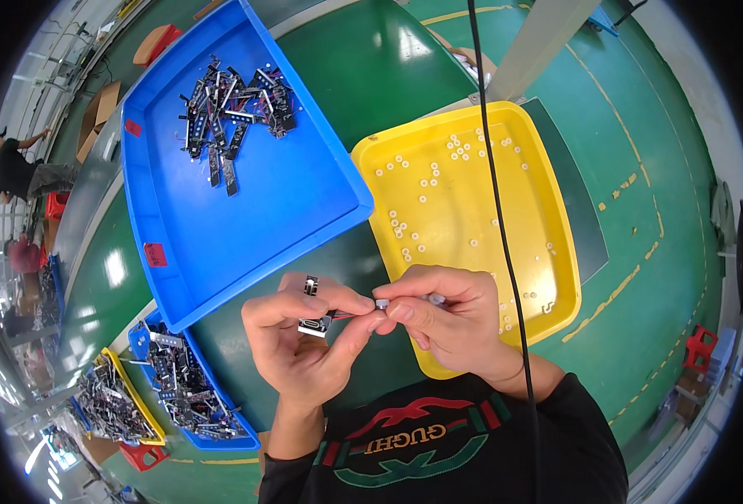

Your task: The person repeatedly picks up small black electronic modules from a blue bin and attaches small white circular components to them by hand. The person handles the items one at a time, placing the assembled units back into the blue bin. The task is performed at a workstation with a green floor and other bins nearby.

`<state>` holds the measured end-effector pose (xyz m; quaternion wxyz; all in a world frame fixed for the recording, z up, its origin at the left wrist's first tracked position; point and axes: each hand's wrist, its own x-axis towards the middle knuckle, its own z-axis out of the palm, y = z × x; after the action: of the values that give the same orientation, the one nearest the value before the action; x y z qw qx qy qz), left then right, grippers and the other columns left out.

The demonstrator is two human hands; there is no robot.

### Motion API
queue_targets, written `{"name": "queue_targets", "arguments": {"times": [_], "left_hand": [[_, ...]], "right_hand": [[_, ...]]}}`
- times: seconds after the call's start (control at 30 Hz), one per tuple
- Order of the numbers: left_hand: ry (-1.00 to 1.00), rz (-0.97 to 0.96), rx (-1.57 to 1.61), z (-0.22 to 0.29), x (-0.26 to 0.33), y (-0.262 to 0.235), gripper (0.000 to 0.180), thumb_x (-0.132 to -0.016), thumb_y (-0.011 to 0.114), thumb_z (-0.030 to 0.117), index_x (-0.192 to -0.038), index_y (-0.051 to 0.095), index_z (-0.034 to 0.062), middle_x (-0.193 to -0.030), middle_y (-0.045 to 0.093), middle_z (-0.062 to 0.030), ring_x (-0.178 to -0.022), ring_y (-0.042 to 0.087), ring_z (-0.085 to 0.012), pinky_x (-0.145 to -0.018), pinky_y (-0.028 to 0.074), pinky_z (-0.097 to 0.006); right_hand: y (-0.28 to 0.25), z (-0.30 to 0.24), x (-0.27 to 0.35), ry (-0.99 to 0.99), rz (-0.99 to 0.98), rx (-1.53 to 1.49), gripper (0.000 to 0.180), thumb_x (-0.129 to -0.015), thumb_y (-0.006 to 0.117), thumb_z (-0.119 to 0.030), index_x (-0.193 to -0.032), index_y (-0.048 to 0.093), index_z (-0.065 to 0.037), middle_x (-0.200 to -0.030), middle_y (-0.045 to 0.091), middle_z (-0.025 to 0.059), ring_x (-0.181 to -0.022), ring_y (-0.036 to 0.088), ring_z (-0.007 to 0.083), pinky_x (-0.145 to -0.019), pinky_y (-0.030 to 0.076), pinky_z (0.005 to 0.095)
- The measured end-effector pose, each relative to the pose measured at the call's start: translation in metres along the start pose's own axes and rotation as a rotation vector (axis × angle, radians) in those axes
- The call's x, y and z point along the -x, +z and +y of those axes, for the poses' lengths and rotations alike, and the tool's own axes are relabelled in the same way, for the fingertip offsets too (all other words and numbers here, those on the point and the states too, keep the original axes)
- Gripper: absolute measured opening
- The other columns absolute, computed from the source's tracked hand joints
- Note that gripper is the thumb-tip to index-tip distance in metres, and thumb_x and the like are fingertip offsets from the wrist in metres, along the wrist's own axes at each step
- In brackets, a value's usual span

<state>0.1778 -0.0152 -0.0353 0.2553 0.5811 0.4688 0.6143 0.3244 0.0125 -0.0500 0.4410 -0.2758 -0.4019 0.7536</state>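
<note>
Glossy, smooth plastic in the blue tray [304, 210] at upper left and the yellow tray [556, 252] at centre right, both catching glare, above a shiny painted green table [371, 67]. Dark, flat strips [233, 109] heaped in the blue tray, seemingly matt circuit board with glinting metal bits, though too small to be sure. Small white rings [426, 181], probably plastic, across the yellow tray; matt black cloth on the sleeve [573, 437] at the bottom edge.
</note>
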Motion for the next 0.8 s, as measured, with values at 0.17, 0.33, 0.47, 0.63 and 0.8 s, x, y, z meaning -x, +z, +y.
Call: {"name": "queue_targets", "arguments": {"times": [0.17, 0.33, 0.47, 0.63, 0.8], "left_hand": [[0.070, -0.023, -0.025, -0.002, -0.002, -0.004, 0.047, -0.069, 0.075, 0.001, -0.096, 0.037, 0.0076, -0.069, 0.060, -0.0119, -0.062, 0.052, -0.0146, -0.054, 0.039, -0.023], [0.060, 0.004, 0.019, -0.008, 0.002, 0.001, 0.047, -0.070, 0.074, -0.001, -0.097, 0.037, 0.0066, -0.070, 0.060, -0.0120, -0.063, 0.053, -0.0142, -0.054, 0.041, -0.023], [-0.018, 0.013, 0.065, -0.012, 0.002, 0.005, 0.046, -0.070, 0.073, -0.003, -0.099, 0.038, 0.0053, -0.073, 0.060, -0.0124, -0.065, 0.055, -0.0145, -0.057, 0.044, -0.023], [-0.192, 0.014, 0.084, -0.016, 0.000, 0.008, 0.044, -0.072, 0.070, -0.007, -0.101, 0.039, 0.0021, -0.080, 0.063, -0.0161, -0.072, 0.062, -0.0177, -0.066, 0.050, -0.026], [-0.221, 0.028, 0.098, -0.020, 0.002, 0.009, 0.041, -0.071, 0.067, -0.013, -0.100, 0.041, 0.0007, -0.086, 0.063, -0.0167, -0.078, 0.062, -0.0175, -0.065, 0.050, -0.024]], "right_hand": [[-0.003, -0.002, 0.001, -0.069, -0.081, 0.059, 0.017, -0.085, 0.058, -0.001, -0.101, 0.063, 0.000, -0.076, 0.064, 0.0059, -0.052, 0.047, 0.0023, -0.043, 0.033, 0.0161], [-0.005, -0.002, -0.001, -0.084, -0.108, 0.092, 0.018, -0.084, 0.058, 0.002, -0.102, 0.063, 0.000, -0.076, 0.064, 0.0070, -0.055, 0.050, 0.0034, -0.044, 0.034, 0.0168], [-0.010, 0.008, -0.003, -0.208, -0.098, 0.180, 0.019, -0.084, 0.058, 0.002, -0.102, 0.062, 0.001, -0.077, 0.064, 0.0079, -0.062, 0.057, 0.0070, -0.050, 0.040, 0.0181], [-0.014, 0.006, -0.007, -0.236, -0.051, 0.277, 0.019, -0.084, 0.059, 0.002, -0.103, 0.062, 0.001, -0.078, 0.064, 0.0087, -0.070, 0.061, 0.0112, -0.057, 0.044, 0.0203], [-0.018, -0.005, -0.008, 0.080, 0.071, 0.194, 0.017, -0.086, 0.058, -0.006, -0.102, 0.062, 0.001, -0.079, 0.063, 0.0075, -0.057, 0.052, 0.0057, -0.049, 0.037, 0.0164]]}}
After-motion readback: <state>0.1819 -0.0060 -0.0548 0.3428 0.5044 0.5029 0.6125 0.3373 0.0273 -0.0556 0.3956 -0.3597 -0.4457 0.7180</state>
